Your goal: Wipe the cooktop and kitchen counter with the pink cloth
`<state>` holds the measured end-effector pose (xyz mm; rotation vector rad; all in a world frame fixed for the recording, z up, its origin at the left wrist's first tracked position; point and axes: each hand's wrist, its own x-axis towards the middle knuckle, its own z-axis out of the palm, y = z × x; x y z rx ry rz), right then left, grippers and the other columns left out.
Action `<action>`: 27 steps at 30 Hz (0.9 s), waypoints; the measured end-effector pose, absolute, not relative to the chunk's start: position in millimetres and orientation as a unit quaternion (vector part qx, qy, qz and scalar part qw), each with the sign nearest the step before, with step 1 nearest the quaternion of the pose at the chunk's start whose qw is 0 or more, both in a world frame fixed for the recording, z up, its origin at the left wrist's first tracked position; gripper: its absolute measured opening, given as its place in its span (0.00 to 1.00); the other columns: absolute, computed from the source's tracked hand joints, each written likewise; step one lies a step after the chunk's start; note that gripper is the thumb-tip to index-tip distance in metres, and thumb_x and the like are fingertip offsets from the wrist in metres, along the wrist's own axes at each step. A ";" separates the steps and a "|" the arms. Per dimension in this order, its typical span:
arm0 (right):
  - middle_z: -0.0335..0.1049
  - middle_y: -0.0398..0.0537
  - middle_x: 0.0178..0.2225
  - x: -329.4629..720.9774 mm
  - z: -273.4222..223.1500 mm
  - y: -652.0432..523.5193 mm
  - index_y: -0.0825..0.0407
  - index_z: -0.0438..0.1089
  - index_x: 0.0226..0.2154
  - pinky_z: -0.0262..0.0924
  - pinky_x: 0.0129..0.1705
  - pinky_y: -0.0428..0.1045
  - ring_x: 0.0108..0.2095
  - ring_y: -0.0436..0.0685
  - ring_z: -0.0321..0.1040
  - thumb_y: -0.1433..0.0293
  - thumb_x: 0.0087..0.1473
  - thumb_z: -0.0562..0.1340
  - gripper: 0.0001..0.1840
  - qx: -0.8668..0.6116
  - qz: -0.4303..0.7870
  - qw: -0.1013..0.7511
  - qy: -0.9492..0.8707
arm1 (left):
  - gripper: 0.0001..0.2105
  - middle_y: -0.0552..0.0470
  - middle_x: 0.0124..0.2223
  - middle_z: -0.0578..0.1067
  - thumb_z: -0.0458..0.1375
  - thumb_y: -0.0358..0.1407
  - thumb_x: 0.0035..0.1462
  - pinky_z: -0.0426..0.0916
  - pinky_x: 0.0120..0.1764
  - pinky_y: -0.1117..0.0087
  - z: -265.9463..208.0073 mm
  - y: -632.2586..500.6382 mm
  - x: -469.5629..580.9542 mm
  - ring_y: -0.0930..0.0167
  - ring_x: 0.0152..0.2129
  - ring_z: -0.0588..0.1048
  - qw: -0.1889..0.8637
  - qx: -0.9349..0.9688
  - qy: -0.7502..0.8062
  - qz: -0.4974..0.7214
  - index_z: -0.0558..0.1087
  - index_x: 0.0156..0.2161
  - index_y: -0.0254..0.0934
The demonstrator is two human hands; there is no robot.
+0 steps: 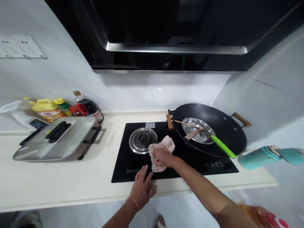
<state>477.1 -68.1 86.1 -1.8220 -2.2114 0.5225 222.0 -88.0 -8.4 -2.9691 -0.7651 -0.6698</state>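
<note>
Cloth (168, 143): bunched on cooktop (125, 158), at ring burner's (143, 139) right edge.
Right hand (162, 156): gripping cloth.
Left hand (141, 190): open, fingers spread over cooktop's front edge.
Obstruction: wok (216, 118) with steel bowl (206, 140), covering right part.
Bench (99, 180): lidded pan (73, 139) at left, bottles (91, 107) behind.
</note>
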 end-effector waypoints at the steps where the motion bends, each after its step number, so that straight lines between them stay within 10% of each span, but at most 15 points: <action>1: 0.75 0.43 0.50 489.2 87.4 -64.6 0.47 0.80 0.30 0.38 0.70 0.61 0.59 0.60 0.62 0.63 0.57 0.64 0.09 -0.640 0.179 0.105 -0.740 | 0.27 0.34 0.73 0.56 0.57 0.40 0.63 0.59 0.63 0.47 -8.8 -88.0 222.3 0.50 0.69 0.58 0.002 -0.947 -0.243 -0.211 0.65 0.66 0.38; 6: 0.49 0.46 0.73 547.7 94.1 -55.2 0.48 0.81 0.31 0.23 0.70 0.72 0.74 0.72 0.29 0.65 0.60 0.62 0.12 -0.737 0.175 0.053 -0.651 | 0.25 0.33 0.70 0.62 0.56 0.42 0.65 0.59 0.62 0.47 -7.5 -88.7 223.0 0.51 0.68 0.60 0.010 -0.950 -0.239 -0.199 0.67 0.64 0.36; 10: 0.43 0.44 0.75 557.4 95.0 -78.1 0.48 0.81 0.32 0.21 0.70 0.74 0.75 0.74 0.23 0.67 0.60 0.62 0.11 -0.767 0.169 0.018 -0.619 | 0.24 0.34 0.70 0.63 0.55 0.42 0.65 0.59 0.62 0.48 -5.7 -89.3 223.7 0.51 0.68 0.59 0.010 -0.949 -0.239 -0.205 0.68 0.63 0.36; 21: 0.59 0.46 0.69 517.3 68.4 -195.7 0.47 0.79 0.36 0.24 0.73 0.68 0.74 0.64 0.37 0.70 0.62 0.59 0.12 -0.713 0.175 0.111 -0.669 | 0.23 0.34 0.68 0.65 0.56 0.41 0.65 0.59 0.62 0.48 -7.9 -86.7 223.5 0.51 0.67 0.60 0.023 -0.948 -0.227 -0.224 0.70 0.61 0.35; 27: 0.64 0.51 0.65 529.4 80.7 -167.5 0.45 0.70 0.59 0.34 0.72 0.63 0.67 0.62 0.54 0.73 0.58 0.61 0.26 -0.734 0.168 0.086 -0.653 | 0.23 0.34 0.67 0.66 0.59 0.41 0.63 0.59 0.61 0.49 -4.6 -87.2 224.9 0.51 0.66 0.61 0.034 -0.948 -0.225 -0.224 0.71 0.60 0.34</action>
